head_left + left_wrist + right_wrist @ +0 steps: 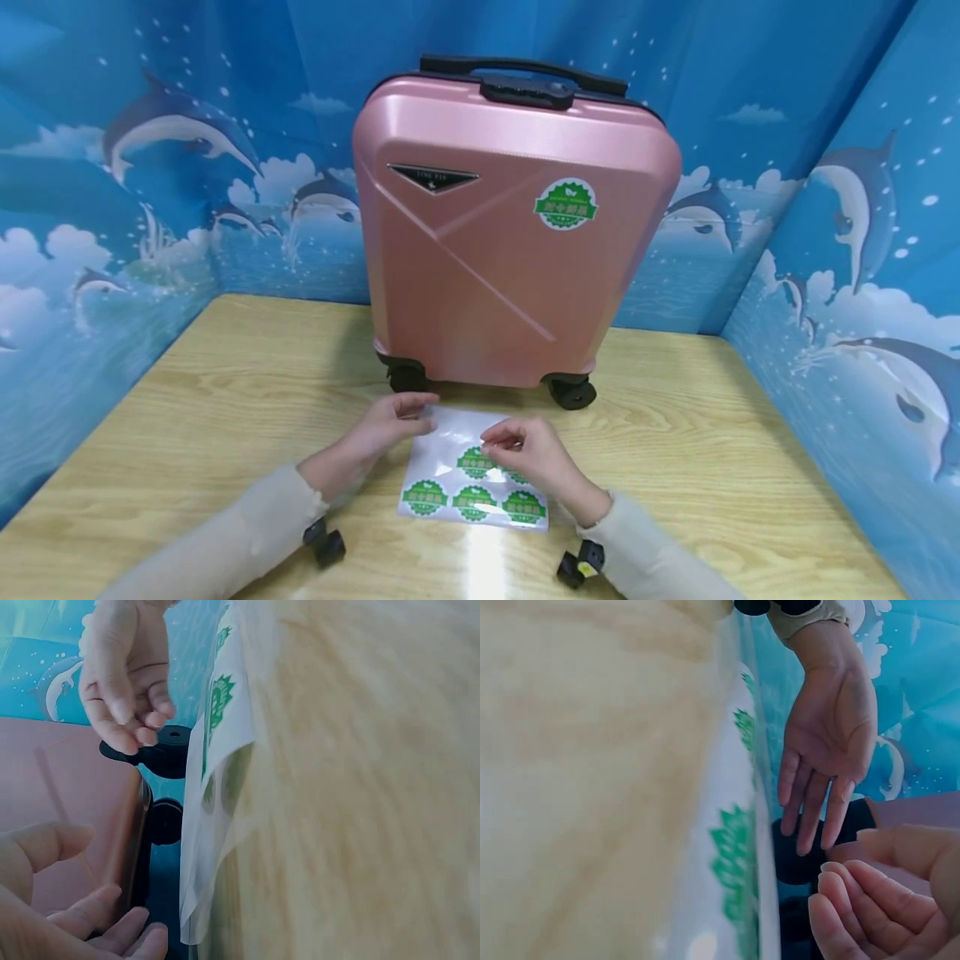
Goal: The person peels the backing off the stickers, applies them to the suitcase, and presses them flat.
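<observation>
Sheet (444,442) first: where does it lie?

On the wooden surface (247,400), just in front of the pink suitcase (480,275), between the two hands.

What shows on it?

Five green stickers (424,497). Three run along the near edge; two sit in the next row, the rightmost partly behind the right hand (534,454). The far strip is plain white.

How is that hand's grip?

Loosely bent, above the stickers. The right wrist view shows a gap between thumb and fingertips.

And the left hand (386,427)?

Its grip is spread, thumb away from the fingers, at the sheet's far left corner. Whether it touches the paper, I cannot tell.

What about the suitcase?

Upright on black wheels (573,392), with a round green badge (566,204) at upper right and a dark triangular nameplate (432,177) at upper left. Behind it hangs a blue dolphin curtain (315,50).

Anything at the wrists?

Pale sleeves (247,533) and small black blocks (330,548).
</observation>
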The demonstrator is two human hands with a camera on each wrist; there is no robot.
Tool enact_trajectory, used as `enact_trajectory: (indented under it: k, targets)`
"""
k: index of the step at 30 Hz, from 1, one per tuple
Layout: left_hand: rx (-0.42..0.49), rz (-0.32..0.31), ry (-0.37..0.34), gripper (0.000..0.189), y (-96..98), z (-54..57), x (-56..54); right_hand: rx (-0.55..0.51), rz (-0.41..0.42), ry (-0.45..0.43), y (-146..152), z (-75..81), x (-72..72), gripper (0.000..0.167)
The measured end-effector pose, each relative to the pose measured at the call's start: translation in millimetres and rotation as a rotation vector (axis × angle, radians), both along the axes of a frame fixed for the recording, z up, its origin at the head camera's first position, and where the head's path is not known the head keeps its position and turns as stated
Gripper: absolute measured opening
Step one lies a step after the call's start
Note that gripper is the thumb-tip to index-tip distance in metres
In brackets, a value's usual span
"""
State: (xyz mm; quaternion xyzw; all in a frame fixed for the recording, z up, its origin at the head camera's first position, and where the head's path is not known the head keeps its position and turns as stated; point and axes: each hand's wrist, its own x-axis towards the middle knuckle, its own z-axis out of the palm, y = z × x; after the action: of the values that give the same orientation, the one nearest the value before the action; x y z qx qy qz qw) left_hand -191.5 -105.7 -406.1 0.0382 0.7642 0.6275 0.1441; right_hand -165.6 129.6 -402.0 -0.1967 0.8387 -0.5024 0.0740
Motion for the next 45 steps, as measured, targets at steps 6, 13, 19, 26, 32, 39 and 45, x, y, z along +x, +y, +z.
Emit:
enact_trajectory:
  k: [6, 13, 19, 26, 32, 39, 45]
  targets:
    - [-0.023, 0.002, 0.008, 0.048, 0.1, -2.4, 0.3, -0.011, 0.033, -0.062, -2, -7.9, 0.9, 0.016]
    - [-0.066, -0.049, 0.068, 0.050, -2.5, -6.9, -0.1, 0.007, 0.058, -0.146, -2, -9.2, 0.8, 0.015]
    - [-0.074, -0.088, 0.097, 0.055, -1.7, -11.3, 0.7, 0.029, 0.061, -0.195, -4, -5.5, 3.1, 0.016]
    - [-0.070, -0.149, 0.130, 0.055, 3.1, -11.6, 4.2, 0.024, 0.056, -0.195, -1, -14.1, 0.6, 0.016]
    - [-0.066, -0.197, 0.136, 0.046, 9.0, -14.5, 3.7, 0.028, 0.045, -0.214, 0, -14.0, -0.7, 0.015]
    - [-0.081, -0.195, 0.065, 0.037, 14.4, -19.4, 3.0, 0.030, 0.045, -0.231, 0, -12.8, -0.8, 0.014]
    - [-0.080, -0.187, 0.035, 0.029, 16.8, -19.5, 4.4, 0.013, 0.042, -0.199, -1, -13.1, 0.6, 0.013]
